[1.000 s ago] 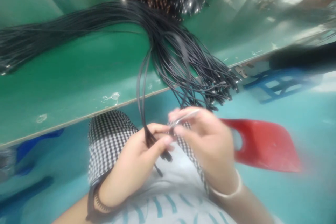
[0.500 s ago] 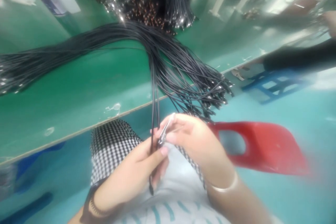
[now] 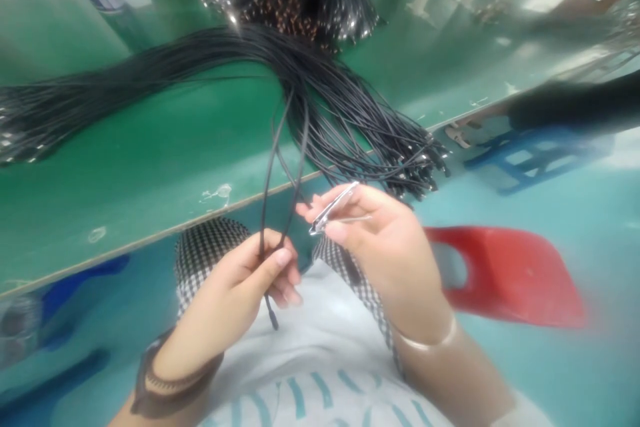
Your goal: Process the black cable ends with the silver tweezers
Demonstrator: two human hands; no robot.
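Observation:
My left hand [image 3: 260,267] is closed around thin black cables [image 3: 266,207], pinched between thumb and fingers. One cable end with a small black tip hangs below that hand. In my right hand [image 3: 385,247] is a silver nail clipper [image 3: 333,210], its jaws pointing left toward the cables but apart from them. Beyond both hands, a thick bundle of black cables [image 3: 200,57] lies across the green table [image 3: 175,147]. Its right-hand ends [image 3: 415,160] hang over the table's front edge, and the held cables run back into it.
More cables with coppery and shiny ends [image 3: 280,0] are heaped at the back. A red plastic stool [image 3: 520,273] stands on the right, with a blue stool [image 3: 535,153] behind it. Another person's dark sleeve [image 3: 575,103] shows at far right.
My hands have moved apart. The nail clipper has come away from the cables, up and to the right. My left hand has shifted left and slightly up, still gripping the cables.

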